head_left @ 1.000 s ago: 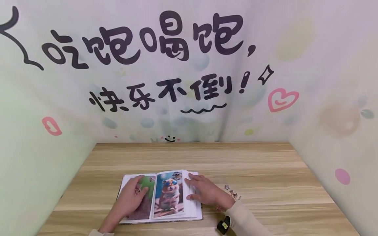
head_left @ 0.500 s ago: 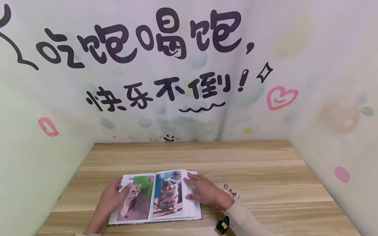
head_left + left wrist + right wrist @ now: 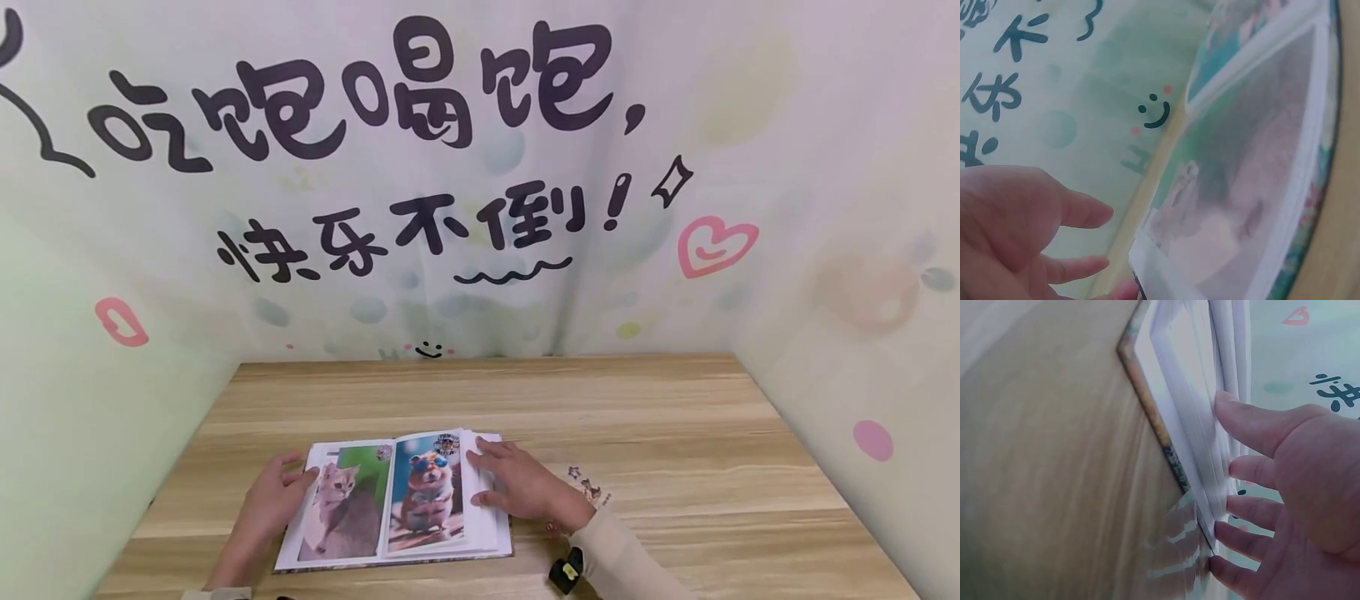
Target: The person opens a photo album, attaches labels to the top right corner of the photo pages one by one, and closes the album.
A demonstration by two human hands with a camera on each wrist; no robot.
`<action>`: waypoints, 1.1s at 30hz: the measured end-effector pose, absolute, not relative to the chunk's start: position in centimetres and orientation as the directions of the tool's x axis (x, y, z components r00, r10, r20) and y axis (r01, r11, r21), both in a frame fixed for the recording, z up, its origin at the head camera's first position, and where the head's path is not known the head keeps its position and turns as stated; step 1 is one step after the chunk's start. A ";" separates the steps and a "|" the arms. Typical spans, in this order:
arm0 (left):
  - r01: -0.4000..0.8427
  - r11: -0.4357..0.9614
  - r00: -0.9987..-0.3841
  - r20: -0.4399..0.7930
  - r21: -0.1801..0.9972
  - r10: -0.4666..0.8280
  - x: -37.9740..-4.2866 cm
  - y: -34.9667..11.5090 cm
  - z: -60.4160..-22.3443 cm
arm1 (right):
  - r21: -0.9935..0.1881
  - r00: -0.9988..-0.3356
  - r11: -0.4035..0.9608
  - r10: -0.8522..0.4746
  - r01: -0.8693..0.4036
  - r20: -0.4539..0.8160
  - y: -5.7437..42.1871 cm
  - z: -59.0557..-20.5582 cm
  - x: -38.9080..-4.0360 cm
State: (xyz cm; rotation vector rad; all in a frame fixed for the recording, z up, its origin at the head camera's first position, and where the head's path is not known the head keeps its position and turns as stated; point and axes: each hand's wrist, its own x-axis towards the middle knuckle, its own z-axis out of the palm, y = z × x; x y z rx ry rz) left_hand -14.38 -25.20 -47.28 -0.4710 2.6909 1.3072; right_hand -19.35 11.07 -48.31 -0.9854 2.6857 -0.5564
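Note:
An open photo album (image 3: 487,537) lies on the wooden table in the head view. Its left page shows a cat photo (image 3: 337,508); on the right page is a photo of a hamster in sunglasses (image 3: 431,500). Beside the album's left edge is my left hand (image 3: 270,500), thumb near the page margin. The left wrist view shows this hand (image 3: 1010,219) with fingers extended and nothing between thumb and fingers. My right hand (image 3: 521,483) lies at the right side, and in the right wrist view its spread fingers (image 3: 1254,509) touch the edges of the stacked pages (image 3: 1188,406).
A clear sheet with small printed stickers (image 3: 588,487) lies on the wooden table (image 3: 637,408), partly under my right wrist. A black wrist strap (image 3: 566,571) is by the right sleeve. Printed cloth walls (image 3: 525,317) enclose the table at back and sides.
My left hand has moved left off the left page to the album's edge, uncovering the cat photo. The album's left side now lies flatter and further left. My right hand stays put.

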 end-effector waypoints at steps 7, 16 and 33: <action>-0.373 0.464 -0.927 -0.305 0.804 -0.218 -14.2 -25.7 -47.1 | -0.435 -0.751 0.701 -0.655 -0.565 -0.081 11.1 -48.3 -19.3; -0.354 0.431 -0.934 -0.288 0.830 -0.212 -14.2 -26.0 -46.9 | -0.433 -0.757 0.707 -0.648 -0.559 -0.083 11.1 -48.5 -19.4; -0.143 0.411 -0.983 -0.081 0.900 -0.163 -13.8 -24.5 -44.2 | -0.451 -0.758 0.706 -0.646 -0.546 -0.092 11.1 -48.3 -19.3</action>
